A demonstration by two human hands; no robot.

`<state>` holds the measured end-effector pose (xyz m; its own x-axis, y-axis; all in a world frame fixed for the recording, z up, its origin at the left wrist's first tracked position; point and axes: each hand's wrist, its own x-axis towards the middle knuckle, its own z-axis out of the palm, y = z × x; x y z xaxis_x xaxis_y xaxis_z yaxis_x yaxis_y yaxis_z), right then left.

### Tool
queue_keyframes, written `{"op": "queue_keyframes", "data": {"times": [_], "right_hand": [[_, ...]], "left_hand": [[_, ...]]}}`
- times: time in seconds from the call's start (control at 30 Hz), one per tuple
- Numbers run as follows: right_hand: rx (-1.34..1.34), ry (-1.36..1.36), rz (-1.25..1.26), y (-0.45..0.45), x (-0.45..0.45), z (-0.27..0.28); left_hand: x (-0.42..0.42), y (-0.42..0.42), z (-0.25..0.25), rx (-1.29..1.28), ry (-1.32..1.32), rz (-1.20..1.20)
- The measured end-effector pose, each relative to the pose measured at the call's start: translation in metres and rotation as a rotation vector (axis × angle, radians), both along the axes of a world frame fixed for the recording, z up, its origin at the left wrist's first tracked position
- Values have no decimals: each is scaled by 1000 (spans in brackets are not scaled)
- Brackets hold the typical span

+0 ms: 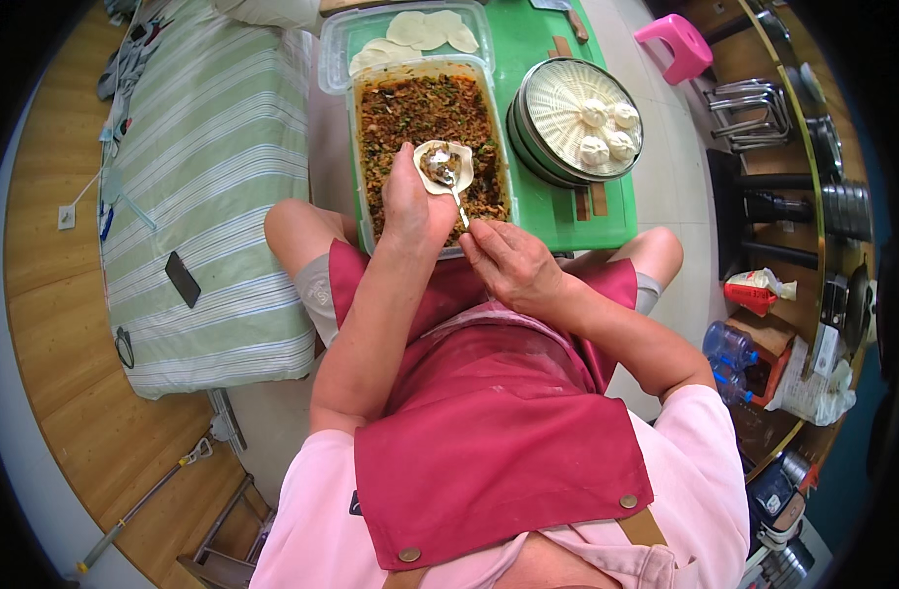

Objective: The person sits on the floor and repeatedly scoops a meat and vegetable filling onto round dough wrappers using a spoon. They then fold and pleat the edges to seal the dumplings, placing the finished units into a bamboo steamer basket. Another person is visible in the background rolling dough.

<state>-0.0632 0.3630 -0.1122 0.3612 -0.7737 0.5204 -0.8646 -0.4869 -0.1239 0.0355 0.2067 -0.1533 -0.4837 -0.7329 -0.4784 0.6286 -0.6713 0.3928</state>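
My left hand [414,202] holds a round dough wrapper [460,179] over a plastic tub of chopped filling [427,96]. A metal spoon [457,199] is gripped by its handle in my right hand [510,263], and its bowl presses on a portion of filling in the wrapper. Right of the tub, several pleated buns [594,149] sit on the woven liner of a round steamer [549,110]. More flat dough wrappers [420,31] lie in a clear plastic lid [335,44] behind the tub.
The tub and steamer stand on a green table [611,213]. A knife [576,26] lies at its far end. A bed with a striped sheet [221,184] is at the left, a phone [183,280] on it. A pink stool [674,44] and shelving [825,243] are at the right.
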Motion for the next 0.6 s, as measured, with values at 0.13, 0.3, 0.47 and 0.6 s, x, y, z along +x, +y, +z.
{"op": "queue_keyframes", "data": {"times": [0.13,0.3,0.47,0.6], "right_hand": [[43,-33,-13,10,-1,-1],[30,-223,-42,24,-7,20],[122,-735,-254,30,-5,50],[266,-1312,-242,28,-3,55]], "left_hand": [[1,3,-2,13,-1,-27],[12,16,13,56,63,-77],[17,18,13,40,112,-42],[18,21,24,41,132,-22]]}}
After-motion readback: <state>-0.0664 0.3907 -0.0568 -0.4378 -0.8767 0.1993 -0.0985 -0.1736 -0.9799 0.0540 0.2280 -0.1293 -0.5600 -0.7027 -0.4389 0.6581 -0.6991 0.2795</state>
